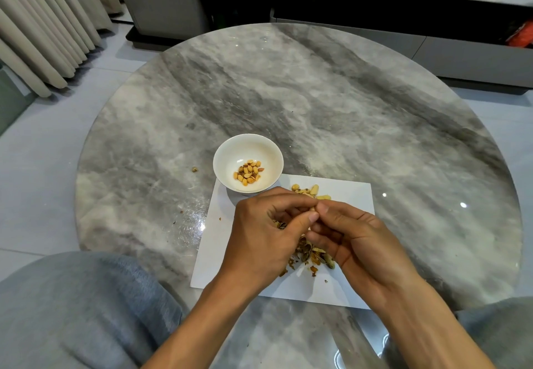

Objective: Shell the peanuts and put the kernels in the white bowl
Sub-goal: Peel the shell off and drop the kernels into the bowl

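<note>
Round marble-patterned table (331,103), grey and white, glossy surface.

White sheet of paper (349,195) lies flat on the near part of the table, its far-left corner under the bowl's base.

White bowl (227,149) stands upright on that corner, just beyond the left hand. Inside it, a small heap of shelled kernels (248,173), tan and reddish, gathered at the bottom.

Unshelled peanuts (310,190), a few pods, lie on the paper just past the fingertips of both hands, right of the bowl.

Empty shells and skins (310,256), a brown pile, lie on the paper beneath the hands, partly hidden by them. A few crumbs lie scattered around it.

Left hand (265,233) and right hand (354,239) meet over the paper, thumbs side by side. Fingers of both curl inward and pinch one peanut (312,209) between them; only a sliver of its pale shell shows at the thumb tips.

One stray shell fragment (194,169) rests on the bare table, left of the bowl.

Grey-trousered knees (80,305) sit at the near table edge.
</note>
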Demonstrator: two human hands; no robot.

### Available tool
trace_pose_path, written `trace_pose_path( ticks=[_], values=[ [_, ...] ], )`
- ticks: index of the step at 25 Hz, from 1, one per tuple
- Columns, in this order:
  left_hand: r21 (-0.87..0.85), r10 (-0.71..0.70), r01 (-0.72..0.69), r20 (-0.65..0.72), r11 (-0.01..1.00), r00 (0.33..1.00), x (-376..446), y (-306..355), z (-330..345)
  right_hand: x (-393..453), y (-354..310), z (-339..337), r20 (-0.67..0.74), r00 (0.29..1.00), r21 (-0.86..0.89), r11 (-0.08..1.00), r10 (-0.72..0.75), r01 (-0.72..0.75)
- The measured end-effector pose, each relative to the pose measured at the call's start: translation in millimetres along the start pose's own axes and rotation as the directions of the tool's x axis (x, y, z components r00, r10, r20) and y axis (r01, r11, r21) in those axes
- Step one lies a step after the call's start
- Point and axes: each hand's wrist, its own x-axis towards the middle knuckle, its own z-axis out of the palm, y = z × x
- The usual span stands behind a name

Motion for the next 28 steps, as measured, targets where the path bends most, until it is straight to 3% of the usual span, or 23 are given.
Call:
trace_pose_path(
  ticks=[6,11,14,21,24,28],
  values=[
    [0.009,-0.033,0.034,-0.039,0.999,0.999,-0.3,4.5,0.2,1.4,1.2,-0.8,-0.018,1.0,0.012,1.0,0.008,-0.007],
    [-0.132,-0.181,0.172,-0.06,0.976,0.982,-0.1,6.7,0.4,0.3,3.2,0.8,-0.185,0.974,-0.293,0.953,-0.131,0.073],
    [-0.143,-0.193,0.185,-0.041,0.972,0.98,0.3,9.1,-0.2,2.1,5.8,0.5,-0.222,0.961,-0.335,0.939,-0.163,0.082],
    [-0.116,-0.214,0.219,0.052,0.969,0.975,-0.3,10.7,-0.4,-0.3,9.1,5.3,-0.063,0.997,-0.181,0.983,-0.052,0.039],
    [-0.088,-0.2,0.206,0.07,0.975,0.977,-0.7,9.7,0.1,2.4,15.4,5.8,-0.032,0.997,-0.017,0.998,0.064,-0.064],
    [0.231,0.049,-0.07,0.096,0.97,0.994,-4.9,3.1,4.5,4.2,16.8,6.4,-0.008,0.985,0.273,0.948,0.173,-0.164]
  ],
)
